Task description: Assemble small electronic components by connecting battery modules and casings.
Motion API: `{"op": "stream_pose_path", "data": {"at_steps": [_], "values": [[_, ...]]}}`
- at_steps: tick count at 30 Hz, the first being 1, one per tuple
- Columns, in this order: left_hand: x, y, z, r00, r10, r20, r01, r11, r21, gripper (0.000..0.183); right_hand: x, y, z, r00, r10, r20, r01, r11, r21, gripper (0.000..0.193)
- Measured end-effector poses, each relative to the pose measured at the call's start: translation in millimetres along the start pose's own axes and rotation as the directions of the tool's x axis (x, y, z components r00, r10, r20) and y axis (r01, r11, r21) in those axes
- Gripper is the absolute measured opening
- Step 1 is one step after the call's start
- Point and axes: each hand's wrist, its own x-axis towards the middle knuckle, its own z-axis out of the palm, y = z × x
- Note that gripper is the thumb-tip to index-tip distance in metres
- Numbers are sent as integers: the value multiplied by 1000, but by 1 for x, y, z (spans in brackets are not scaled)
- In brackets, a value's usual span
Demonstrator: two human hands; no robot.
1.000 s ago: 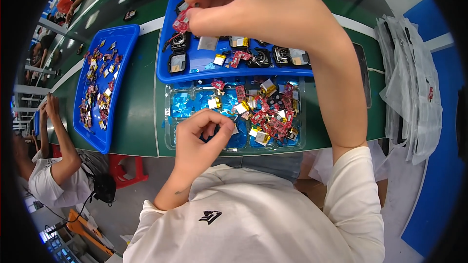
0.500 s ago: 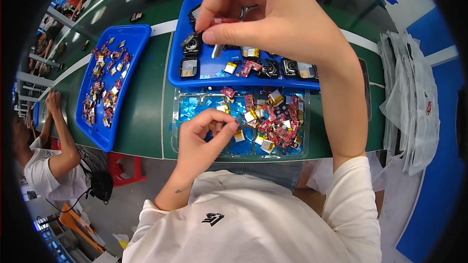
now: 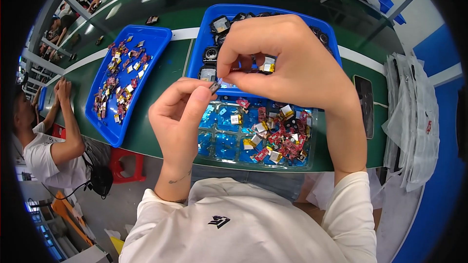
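My left hand (image 3: 176,117) pinches a small dark rectangular part (image 3: 214,87) between thumb and forefinger. My right hand (image 3: 287,58) is closed, its fingertips meeting that part from the right; what they grip is too small and hidden to name. Both hands hover over the near edge of a blue tray (image 3: 196,48) of black watch-like cases (image 3: 211,53), partly covered by my right hand. Below them lies a clear compartment tray (image 3: 312,141), holding blue film pieces on its left. Red circuit boards (image 3: 273,139) and small silver-and-yellow battery cells (image 3: 236,119) are heaped on its right.
Left of my hands, another blue tray (image 3: 163,44) holds boards and cells on the green table (image 3: 183,75). A dark phone-like device (image 3: 363,107) lies at right, beside hanging translucent plastic sheets (image 3: 409,122). A co-worker (image 3: 56,151) sits at left near a red stool (image 3: 122,165).
My right hand has come down to meet my left, which has risen. The reddish piece seen in my right hand is no longer visible there. The view has shifted slightly.
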Motion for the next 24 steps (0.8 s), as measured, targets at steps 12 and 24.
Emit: {"op": "stream_pose_path", "data": {"at_steps": [12, 24], "values": [[0, -16, -11, 996, 0, 92, 10, 994, -110, 19, -1, -3, 0, 994, 53, 97, -53, 999, 6, 11], [-4, -19, -1, 999, -52, 15, 53, 993, -106, 34, 2, -2, 13, 997, -22, -68, 24, 999, 35, 16]]}}
